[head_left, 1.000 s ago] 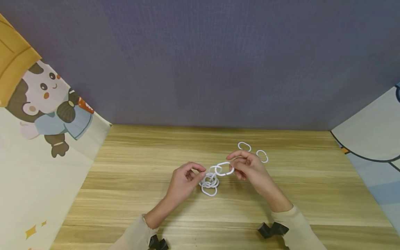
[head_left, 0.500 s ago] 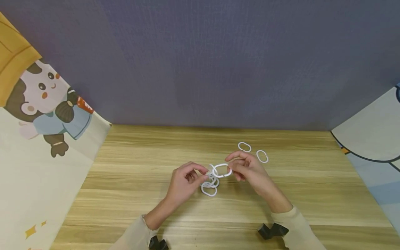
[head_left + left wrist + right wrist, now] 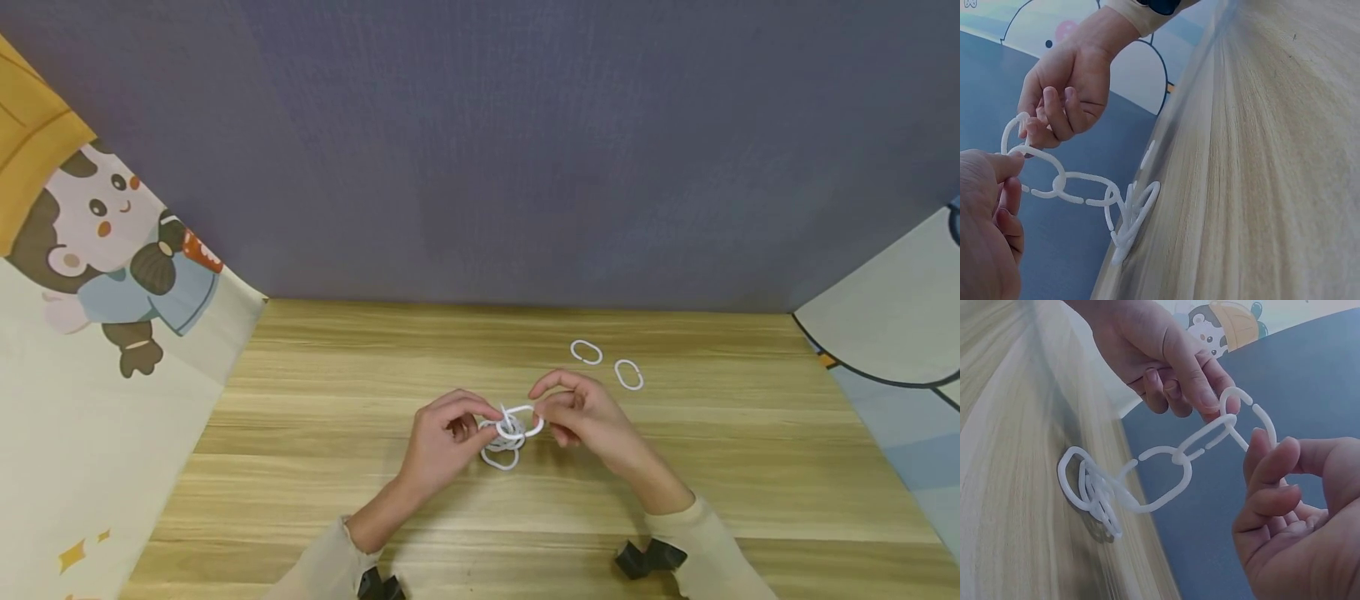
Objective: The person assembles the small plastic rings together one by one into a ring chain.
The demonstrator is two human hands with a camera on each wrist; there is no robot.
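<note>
My right hand pinches a white oval link with a small gap in its side, between thumb and fingertips. My left hand pinches the end link of a white plastic chain between thumb and index finger. In the right wrist view, the right hand's link appears hooked through this end link, close to the left fingertips. Below, another chain link hangs down to a small heap of links on the wooden table. The heap is partly hidden behind the held links in the head view.
Two loose white links, a farther link and a nearer link, lie on the table beyond the right hand. A grey-blue panel rises at the table's back edge. Printed side panels stand left and right.
The right hand has moved left and slightly nearer with its link, bringing it to the left fingertips. The left hand has barely moved, and the loose links lie still.
</note>
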